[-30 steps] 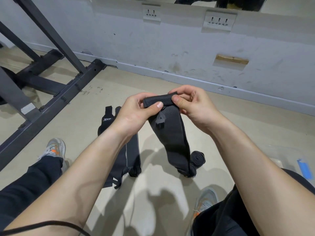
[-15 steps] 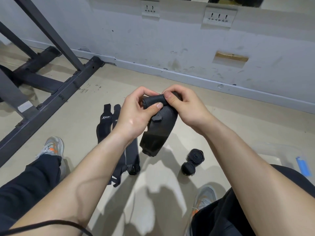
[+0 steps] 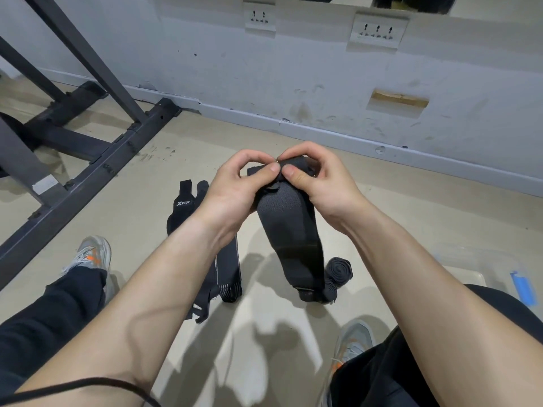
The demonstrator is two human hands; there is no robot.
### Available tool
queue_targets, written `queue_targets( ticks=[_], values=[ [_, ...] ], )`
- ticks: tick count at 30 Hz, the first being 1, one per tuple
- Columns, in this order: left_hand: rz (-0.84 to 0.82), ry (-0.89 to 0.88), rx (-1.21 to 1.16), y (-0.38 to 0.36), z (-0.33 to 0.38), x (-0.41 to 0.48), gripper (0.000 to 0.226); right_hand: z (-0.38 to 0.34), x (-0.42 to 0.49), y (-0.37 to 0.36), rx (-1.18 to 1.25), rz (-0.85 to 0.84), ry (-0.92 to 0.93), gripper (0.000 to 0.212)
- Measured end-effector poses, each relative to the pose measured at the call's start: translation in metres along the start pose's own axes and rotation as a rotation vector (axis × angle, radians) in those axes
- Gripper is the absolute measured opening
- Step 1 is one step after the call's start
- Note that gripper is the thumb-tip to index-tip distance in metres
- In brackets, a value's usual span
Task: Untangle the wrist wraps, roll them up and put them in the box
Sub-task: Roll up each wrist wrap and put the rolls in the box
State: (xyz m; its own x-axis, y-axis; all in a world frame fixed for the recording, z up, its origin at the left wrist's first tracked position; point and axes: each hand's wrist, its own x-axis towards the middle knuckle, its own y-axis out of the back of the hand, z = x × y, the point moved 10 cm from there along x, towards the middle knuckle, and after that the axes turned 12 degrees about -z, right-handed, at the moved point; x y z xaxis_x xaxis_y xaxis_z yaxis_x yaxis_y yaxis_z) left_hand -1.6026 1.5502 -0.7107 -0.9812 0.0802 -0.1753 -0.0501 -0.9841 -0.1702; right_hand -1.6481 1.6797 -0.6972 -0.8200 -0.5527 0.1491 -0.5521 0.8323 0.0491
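In the middle of the frame, the left hand [image 3: 232,195] and the right hand [image 3: 326,186] hold a black wrist wrap [image 3: 288,227]; the fingers [image 3: 271,168] of both hands are curled and pinch its small rolled top end, thumbs side by side; the rest hangs down flat and wide toward the floor [image 3: 411,207]. Two rolled wraps [image 3: 339,268] lie on the floor just beside its lower end; loose wraps [image 3: 183,202] lie to the left. At the right edge is a clear box [image 3: 470,277] with blue tape [image 3: 524,289]; I cannot tell what is inside.
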Motion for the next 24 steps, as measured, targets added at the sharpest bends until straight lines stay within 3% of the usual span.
queue_targets(
  ticks=[6,9,11,13,17,20,24],
  values=[
    [-0.072,-0.005,-0.046,0.006,0.003,0.001,0.023,0.017,-0.005,-0.008,0.246,-0.045,-0.214,0.025],
    [-0.084,-0.027,-0.001,0.01,0.002,0.001,0.028,0.026,-0.005,-0.008,0.041,-0.093,-0.322,0.029],
    [-0.073,-0.052,0.086,0.014,0.004,0.001,0.034,0.025,-0.003,-0.012,-0.038,-0.104,-0.302,0.032],
    [-0.033,-0.058,0.147,0.019,0.003,0.001,0.038,0.022,-0.001,-0.012,-0.024,-0.067,-0.246,0.02],
    [0.038,-0.033,0.05,0.025,-0.006,0.0,0.037,0.018,0.001,-0.011,0.073,-0.037,-0.153,0.015],
    [-0.043,-0.014,0.092,0.012,-0.01,0.0,0.027,0.014,0.0,-0.011,0.072,-0.055,-0.119,0.011],
    [0.02,-0.082,0.117,0.015,-0.002,0.003,0.008,0.013,-0.003,-0.008,0.109,0.003,-0.106,0.021]
  ],
)
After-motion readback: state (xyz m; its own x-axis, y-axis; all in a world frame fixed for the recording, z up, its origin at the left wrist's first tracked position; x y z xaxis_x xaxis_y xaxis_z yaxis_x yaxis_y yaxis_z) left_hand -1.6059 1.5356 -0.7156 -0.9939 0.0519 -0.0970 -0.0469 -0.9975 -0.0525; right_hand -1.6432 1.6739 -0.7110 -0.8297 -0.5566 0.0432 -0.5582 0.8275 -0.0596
